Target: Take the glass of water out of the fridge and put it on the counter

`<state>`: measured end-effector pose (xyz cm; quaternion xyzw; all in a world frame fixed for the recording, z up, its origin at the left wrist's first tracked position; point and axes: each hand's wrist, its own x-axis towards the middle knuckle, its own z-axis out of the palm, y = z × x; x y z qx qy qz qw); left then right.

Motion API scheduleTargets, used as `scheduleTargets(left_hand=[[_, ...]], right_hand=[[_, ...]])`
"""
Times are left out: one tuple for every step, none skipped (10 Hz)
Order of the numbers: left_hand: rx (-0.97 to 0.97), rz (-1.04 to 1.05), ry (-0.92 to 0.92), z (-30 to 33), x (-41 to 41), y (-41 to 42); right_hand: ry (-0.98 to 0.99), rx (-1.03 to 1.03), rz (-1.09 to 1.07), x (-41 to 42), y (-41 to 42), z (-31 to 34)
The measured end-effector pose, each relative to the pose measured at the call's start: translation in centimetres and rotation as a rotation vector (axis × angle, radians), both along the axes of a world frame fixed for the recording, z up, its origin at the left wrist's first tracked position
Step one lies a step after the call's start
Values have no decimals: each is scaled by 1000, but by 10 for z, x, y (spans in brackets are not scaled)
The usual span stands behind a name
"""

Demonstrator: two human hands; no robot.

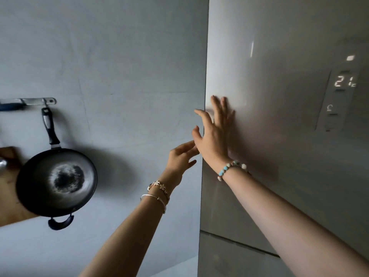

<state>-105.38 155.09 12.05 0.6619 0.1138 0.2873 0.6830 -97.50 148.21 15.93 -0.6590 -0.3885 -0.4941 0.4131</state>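
— Grey wall (119, 56) with a hanging pan (57, 181); fridge door (279, 136) shut, its display (344, 81) reading "21".
— Hands?
— Right hand (214, 134) flat on the door's left edge, fingers spread; left hand (180, 158) beside it, loosely open. Glass unseen.

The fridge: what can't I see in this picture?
All in the head view:
- Glass of water: hidden behind the shut fridge door.
- Counter: not in view.
- Left hand: fingertips blurred at the door's edge, so contact is unclear.
- Right hand: palm side hidden, faces the door.
- Wooden board: cut off by the left edge.
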Motion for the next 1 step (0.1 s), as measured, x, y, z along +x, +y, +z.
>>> scheduleTargets(left_hand=[[-192, 114, -96, 10, -43, 39]], right_hand=[[327, 62, 620, -22, 11, 3]])
